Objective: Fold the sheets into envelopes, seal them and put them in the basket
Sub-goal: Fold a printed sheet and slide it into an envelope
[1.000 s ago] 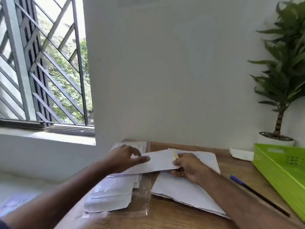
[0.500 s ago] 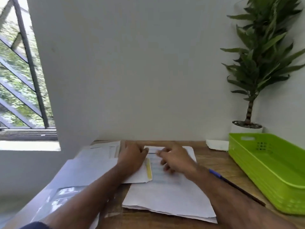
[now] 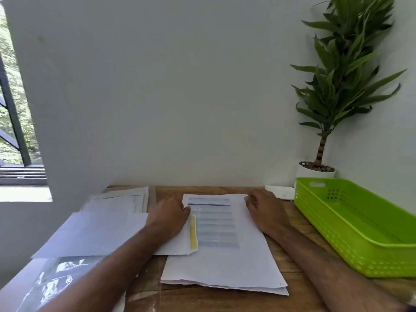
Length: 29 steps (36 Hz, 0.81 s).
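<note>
1. Fingers (image 3: 249, 200) of the right hand (image 3: 264, 212) bend over the far right corner of the stack (image 3: 225, 285). I cannot tell whether they pinch the top sheet (image 3: 216, 221).
2. Left hand (image 3: 167, 218) rests, fingers relaxed, on an envelope (image 3: 180, 245) overlapping the stack's left edge, with its yellow strip (image 3: 193, 233) bare.
3. Basket (image 3: 360, 224) stands right of the stack, apart from it.
4. Likely step: taking one sheet to fold, with the envelope unsealed.
5. Next move calls for peeling off only the top sheet by that corner, then folding it small enough for the envelope.
</note>
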Each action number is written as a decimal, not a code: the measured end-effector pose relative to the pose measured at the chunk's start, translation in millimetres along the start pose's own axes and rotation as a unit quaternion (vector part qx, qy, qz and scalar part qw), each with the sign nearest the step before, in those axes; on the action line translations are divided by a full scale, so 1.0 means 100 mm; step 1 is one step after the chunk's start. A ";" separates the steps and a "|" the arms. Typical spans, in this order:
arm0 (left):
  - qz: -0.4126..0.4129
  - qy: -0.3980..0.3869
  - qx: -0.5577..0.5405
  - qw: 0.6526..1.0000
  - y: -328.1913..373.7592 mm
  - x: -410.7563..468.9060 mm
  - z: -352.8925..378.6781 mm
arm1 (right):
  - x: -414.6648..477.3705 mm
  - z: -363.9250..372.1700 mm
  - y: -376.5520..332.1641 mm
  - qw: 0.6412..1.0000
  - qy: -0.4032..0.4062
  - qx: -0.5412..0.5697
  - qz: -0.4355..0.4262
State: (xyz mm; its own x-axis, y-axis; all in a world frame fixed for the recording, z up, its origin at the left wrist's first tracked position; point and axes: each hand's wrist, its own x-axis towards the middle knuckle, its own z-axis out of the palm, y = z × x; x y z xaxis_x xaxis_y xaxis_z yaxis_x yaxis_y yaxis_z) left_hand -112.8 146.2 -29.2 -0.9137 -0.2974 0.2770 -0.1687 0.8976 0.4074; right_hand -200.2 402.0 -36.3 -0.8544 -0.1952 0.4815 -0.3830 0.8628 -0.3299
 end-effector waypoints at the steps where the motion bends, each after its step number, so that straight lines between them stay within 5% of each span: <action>1: -0.002 -0.003 0.005 1.000 0.02 0.00 0.00 | 0.00 -0.02 -0.02 1.000 0.000 -0.022 0.008; 6: 0.004 -0.033 0.039 0.999 0.12 -0.05 0.02 | 0.16 -0.06 -0.14 0.987 -0.113 -0.056 0.098; 13: 0.014 -0.022 0.059 0.998 0.17 -0.11 0.03 | 0.39 -0.08 -0.25 0.931 -0.192 0.201 0.235; 17: 0.017 -0.016 0.059 0.998 0.18 -0.12 0.04 | 0.45 -0.22 -0.22 0.899 -0.230 0.243 0.282; 23: 0.003 -0.004 0.066 0.998 0.18 -0.12 0.11 | 0.42 -0.23 -0.22 0.899 -0.247 0.239 0.270; 29: -0.009 0.014 0.076 0.997 0.23 -0.13 0.11 | 0.36 -0.11 -0.17 0.919 -0.152 0.262 0.250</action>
State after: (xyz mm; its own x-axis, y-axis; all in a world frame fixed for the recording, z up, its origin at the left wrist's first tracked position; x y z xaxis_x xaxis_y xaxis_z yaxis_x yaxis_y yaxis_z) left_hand -108.8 174.5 -32.7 -0.8993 -0.3215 0.2966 -0.2412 0.9302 0.2768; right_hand -220.5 385.0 -4.7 -0.9978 -0.0256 -0.0604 0.0362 0.5522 -0.8329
